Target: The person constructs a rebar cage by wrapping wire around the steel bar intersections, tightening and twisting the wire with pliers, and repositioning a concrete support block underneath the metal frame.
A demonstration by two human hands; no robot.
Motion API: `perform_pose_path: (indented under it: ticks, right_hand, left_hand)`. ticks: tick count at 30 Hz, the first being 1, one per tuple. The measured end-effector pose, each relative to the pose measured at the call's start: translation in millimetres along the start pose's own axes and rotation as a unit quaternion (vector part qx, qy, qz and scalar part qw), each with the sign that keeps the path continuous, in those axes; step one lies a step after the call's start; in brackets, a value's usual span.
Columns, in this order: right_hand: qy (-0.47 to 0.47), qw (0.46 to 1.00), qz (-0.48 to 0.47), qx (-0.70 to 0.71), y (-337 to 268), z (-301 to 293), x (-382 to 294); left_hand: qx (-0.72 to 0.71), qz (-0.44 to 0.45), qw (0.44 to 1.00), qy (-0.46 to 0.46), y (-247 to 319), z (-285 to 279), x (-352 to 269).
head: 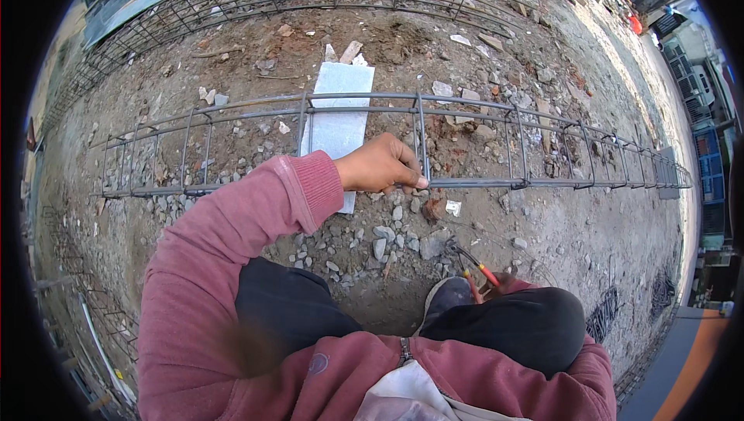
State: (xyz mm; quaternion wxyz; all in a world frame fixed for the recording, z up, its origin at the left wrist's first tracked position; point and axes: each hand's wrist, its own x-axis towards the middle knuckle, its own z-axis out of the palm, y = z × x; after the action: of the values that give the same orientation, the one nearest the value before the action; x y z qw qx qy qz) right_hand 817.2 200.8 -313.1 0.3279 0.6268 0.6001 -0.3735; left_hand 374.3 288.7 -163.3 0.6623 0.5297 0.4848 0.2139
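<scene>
A long rebar cage [476, 183] of steel bars and square stirrups lies across the ground before me. My left hand [386, 162] has its fingertips closed at a joint where a stirrup [421, 136] meets the near lower bar. Under the cage there is a pale flat board [340, 81], partly covered by that hand. Lower right, beside my shoe [450, 299], my right hand [497, 286] grips end-cutting pincers [481, 267] with red and yellow handles. Their jaws point away from me, apart from the cage, and my knee partly hides this hand.
Another rebar cage [279, 0] runs along the far side, by grey sheets [139, 5]. Gravel [381, 244] and broken stones lie between my feet and the near cage. Bundles of wire [604, 313] rest on the ground at right. More bar cages [104, 310] are at lower left.
</scene>
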Motion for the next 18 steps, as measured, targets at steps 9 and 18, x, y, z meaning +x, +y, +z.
perform_pose_path:
  ticks: [9, 18]
  right_hand:
    - [0.267, 0.67, -0.201, 0.663, 181, 38, -64]
    - [0.616, 0.37, -0.366, 0.591, 52, -130, -220]
  left_hand:
    - [0.019, 0.022, 1.0, -0.012, -3, -6, -3]
    - [0.048, 0.056, 0.997, 0.004, -6, -3, -2]
